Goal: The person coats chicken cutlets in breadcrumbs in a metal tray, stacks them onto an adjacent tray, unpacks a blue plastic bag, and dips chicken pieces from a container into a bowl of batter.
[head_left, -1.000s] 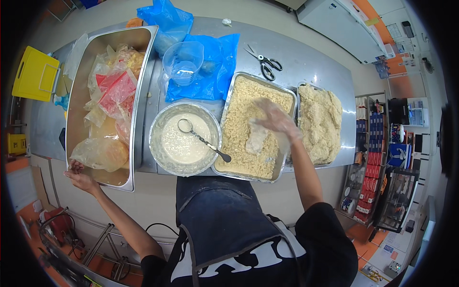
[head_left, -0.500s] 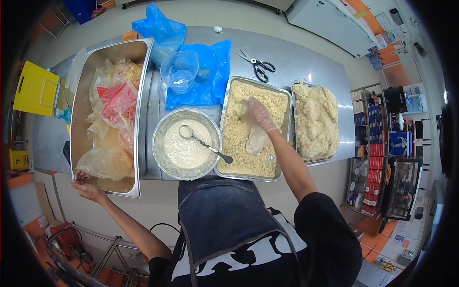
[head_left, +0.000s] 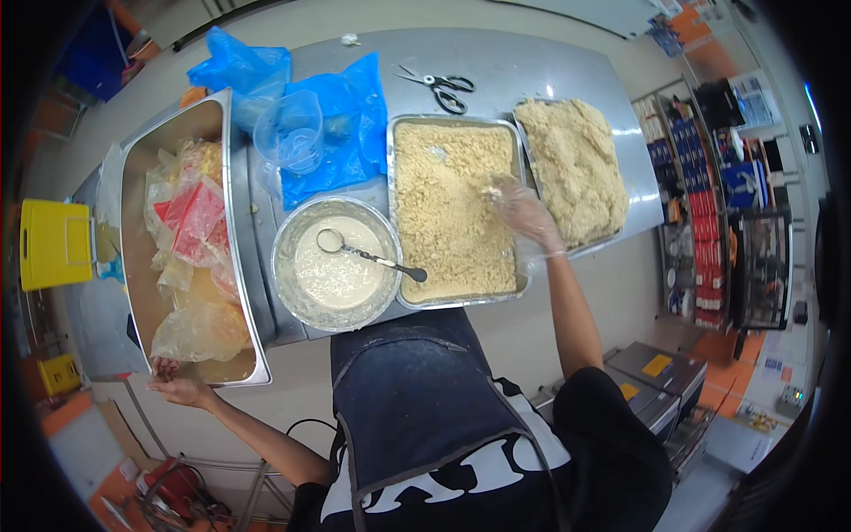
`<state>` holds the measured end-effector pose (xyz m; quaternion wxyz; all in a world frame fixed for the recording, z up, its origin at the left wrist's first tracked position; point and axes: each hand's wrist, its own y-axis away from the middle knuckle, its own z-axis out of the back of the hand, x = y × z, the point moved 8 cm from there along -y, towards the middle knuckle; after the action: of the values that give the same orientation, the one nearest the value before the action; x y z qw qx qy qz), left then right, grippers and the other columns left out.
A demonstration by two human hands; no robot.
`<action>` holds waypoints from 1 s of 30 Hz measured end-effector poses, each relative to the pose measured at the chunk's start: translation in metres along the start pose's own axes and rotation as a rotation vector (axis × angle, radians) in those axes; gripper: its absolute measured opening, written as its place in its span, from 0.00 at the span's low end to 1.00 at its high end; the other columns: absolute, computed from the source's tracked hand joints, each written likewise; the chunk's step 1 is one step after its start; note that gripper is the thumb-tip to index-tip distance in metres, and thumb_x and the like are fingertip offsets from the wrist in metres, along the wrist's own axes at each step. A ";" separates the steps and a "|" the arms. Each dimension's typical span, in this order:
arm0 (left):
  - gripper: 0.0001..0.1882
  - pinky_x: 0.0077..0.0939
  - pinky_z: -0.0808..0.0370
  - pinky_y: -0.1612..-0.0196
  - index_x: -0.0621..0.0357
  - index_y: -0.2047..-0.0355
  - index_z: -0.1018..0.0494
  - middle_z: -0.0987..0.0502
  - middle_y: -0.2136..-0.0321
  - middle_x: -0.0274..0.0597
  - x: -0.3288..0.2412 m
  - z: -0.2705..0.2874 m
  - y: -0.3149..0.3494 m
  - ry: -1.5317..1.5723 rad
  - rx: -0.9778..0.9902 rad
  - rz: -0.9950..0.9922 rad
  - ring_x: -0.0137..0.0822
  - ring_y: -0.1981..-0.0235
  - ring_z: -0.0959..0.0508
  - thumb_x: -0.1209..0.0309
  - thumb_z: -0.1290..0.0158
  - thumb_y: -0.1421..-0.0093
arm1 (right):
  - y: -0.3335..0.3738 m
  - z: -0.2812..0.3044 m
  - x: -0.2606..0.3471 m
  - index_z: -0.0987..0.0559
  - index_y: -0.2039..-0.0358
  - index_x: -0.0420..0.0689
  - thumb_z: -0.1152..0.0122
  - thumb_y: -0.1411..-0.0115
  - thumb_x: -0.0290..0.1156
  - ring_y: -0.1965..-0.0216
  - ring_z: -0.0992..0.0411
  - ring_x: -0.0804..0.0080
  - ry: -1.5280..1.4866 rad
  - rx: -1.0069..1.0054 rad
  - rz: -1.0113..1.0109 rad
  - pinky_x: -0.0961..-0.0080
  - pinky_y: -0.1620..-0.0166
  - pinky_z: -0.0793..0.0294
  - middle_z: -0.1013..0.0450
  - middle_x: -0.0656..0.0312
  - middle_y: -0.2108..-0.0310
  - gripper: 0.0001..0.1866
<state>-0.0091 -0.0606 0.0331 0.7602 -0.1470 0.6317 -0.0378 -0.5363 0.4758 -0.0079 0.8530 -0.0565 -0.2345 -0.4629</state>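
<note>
Stainless table [head_left: 523, 62] bears the crumb tray [head_left: 452, 119] at one o'clock and batter bowl [head_left: 291, 238] at nine; left hand [head_left: 183, 388] hangs slack at eight, and right hand [head_left: 526, 211], grip unclear, at two, sweeping left could knock the ladle [head_left: 383, 262], dripping batter.

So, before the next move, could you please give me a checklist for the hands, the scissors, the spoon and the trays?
1. Right hand gloved: ok, a clear glove is on.
2. Left hand off the steel bin: cannot tell, contact at its near corner is unclear.
3. Scissors outside the trays: ok, on the table.
4. Spoon out of the bowl: not ok, lies across it.
5. Right tray level: not ok, heaped with crumbs.
</note>
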 end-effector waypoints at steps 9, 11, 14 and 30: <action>0.39 0.20 0.31 0.69 0.69 0.64 0.24 0.25 0.74 0.40 -0.004 -0.001 0.003 -0.032 0.031 -0.026 0.29 0.73 0.28 0.47 0.75 0.26 | 0.083 -0.042 0.002 0.30 0.46 0.32 0.48 0.35 0.46 0.59 0.26 0.48 0.112 0.041 -0.125 0.60 0.56 0.25 0.26 0.43 0.59 0.29; 0.39 0.20 0.31 0.69 0.68 0.65 0.24 0.24 0.74 0.40 -0.003 0.001 0.001 -0.046 0.026 -0.052 0.30 0.73 0.28 0.46 0.75 0.26 | 0.098 -0.063 0.003 0.32 0.43 0.30 0.46 0.36 0.50 0.57 0.27 0.46 0.122 0.207 -0.205 0.59 0.52 0.26 0.26 0.43 0.56 0.35; 0.39 0.20 0.31 0.69 0.68 0.67 0.24 0.24 0.74 0.40 -0.005 0.004 0.002 -0.064 0.008 -0.049 0.30 0.73 0.27 0.46 0.75 0.26 | 0.111 -0.081 0.017 0.45 0.34 0.27 0.32 0.53 0.64 0.40 0.37 0.37 0.216 0.247 -0.335 0.59 0.38 0.35 0.36 0.25 0.47 0.61; 0.40 0.23 0.30 0.66 0.69 0.62 0.23 0.23 0.72 0.42 -0.002 0.006 0.004 -0.041 -0.047 -0.037 0.32 0.72 0.27 0.45 0.76 0.27 | 0.123 -0.073 0.011 0.27 0.46 0.37 0.35 0.40 0.33 0.65 0.22 0.75 -0.968 -0.272 -0.635 0.79 0.66 0.21 0.23 0.59 0.60 0.24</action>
<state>-0.0037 -0.0554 0.0350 0.7684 -0.1772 0.6140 -0.0343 -0.4049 0.5141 -0.0526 0.4540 -0.2970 -0.5407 -0.6429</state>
